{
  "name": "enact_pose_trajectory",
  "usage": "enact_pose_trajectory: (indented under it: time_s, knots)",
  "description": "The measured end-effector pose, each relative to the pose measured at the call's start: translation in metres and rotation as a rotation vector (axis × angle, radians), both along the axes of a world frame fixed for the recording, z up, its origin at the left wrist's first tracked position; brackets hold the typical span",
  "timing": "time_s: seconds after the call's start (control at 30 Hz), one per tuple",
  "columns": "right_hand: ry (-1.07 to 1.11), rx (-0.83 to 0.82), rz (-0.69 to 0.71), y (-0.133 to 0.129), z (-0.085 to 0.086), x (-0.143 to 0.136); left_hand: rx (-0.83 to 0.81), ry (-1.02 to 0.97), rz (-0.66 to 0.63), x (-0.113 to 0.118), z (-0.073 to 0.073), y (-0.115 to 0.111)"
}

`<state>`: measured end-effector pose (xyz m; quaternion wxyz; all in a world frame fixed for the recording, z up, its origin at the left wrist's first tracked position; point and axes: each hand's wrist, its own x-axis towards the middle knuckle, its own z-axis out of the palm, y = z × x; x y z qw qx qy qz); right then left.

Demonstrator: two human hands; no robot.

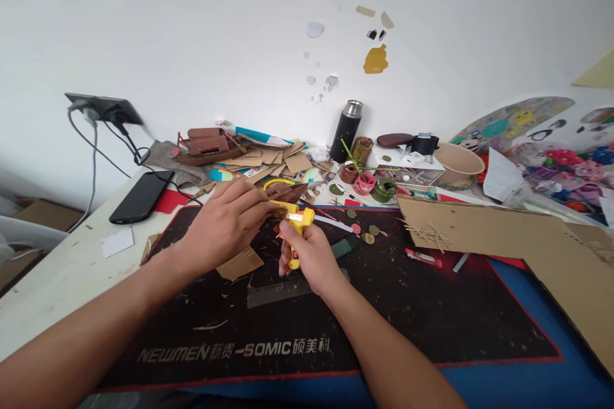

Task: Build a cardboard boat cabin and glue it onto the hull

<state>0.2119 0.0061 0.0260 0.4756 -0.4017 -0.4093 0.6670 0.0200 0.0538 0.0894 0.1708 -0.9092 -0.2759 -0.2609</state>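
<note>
My right hand (314, 254) grips a yellow hot glue gun (303, 220) by its handle, above the dark desk mat (384, 307). A whitish glue stick (336, 223) juts from the gun's back end toward the right. Close by the gun's front, my left hand (235, 214) is closed, with its fingertips bent down around the nozzle end. What those fingers hold is hidden behind them. Below the left hand lies a flat piece of cardboard (241, 264). A clear strip (278, 293) lies under the right hand.
A black phone (141, 197) rests on the left. Behind the mat are cardboard scraps (297, 163), a brown model boat (208, 146), a black thermos (346, 131) and paint jars (384, 189). Large cardboard (480, 227) with thin sticks (429, 233) and a red-handled cutter (423, 258) occupy the right.
</note>
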Motion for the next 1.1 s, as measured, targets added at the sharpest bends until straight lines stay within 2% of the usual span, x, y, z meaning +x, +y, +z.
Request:
enact_pose_trajectory:
  time_s: [0.2,0.33,0.5,0.67,1.1]
  knots:
    - [-0.030,0.002,0.010,0.000,0.001,0.000,0.009,0.038,-0.052,-0.001,-0.011,-0.007]
    - [-0.036,0.006,0.007,-0.001,0.003,0.000,0.019,0.030,-0.113,-0.012,-0.012,-0.020]
    - [-0.023,-0.014,0.009,-0.002,0.006,0.001,0.043,-0.104,0.009,-0.027,-0.005,-0.024]
    - [-0.052,-0.001,0.038,-0.003,0.005,-0.001,0.084,-0.110,0.127,-0.024,-0.004,-0.013]
    - [-0.058,-0.019,0.062,-0.003,0.006,-0.001,0.006,-0.056,0.213,-0.019,-0.012,-0.005]
